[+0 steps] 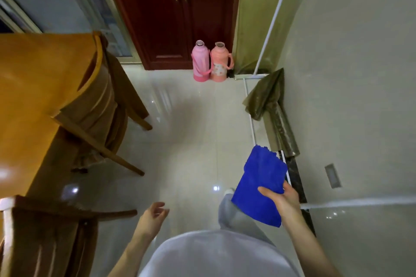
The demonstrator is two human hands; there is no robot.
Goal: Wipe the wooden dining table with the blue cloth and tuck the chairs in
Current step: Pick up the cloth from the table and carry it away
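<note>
Right hand (284, 202): located near right, above the tiled floor (184, 141). The thumb lies across the top of the blue cloth (261, 182) and the fingers are curled beneath it. The cloth is folded flat, held in the air, and well apart from the table (29, 87).

Left hand (150, 216): located near centre, fingers loosely curled, holding nothing and touching nothing.

The wooden table occupies the left side. Far chair (99, 105): backrest against the table's right edge, legs projecting onto the floor. Near chair (40, 227): at the near left, by the table's near end; only its backrest and part of its frame are visible.

A pink flask (199, 60) and a salmon flask (219, 63) stand side by side on the far floor, in front of a red-brown cabinet (175, 20).
</note>
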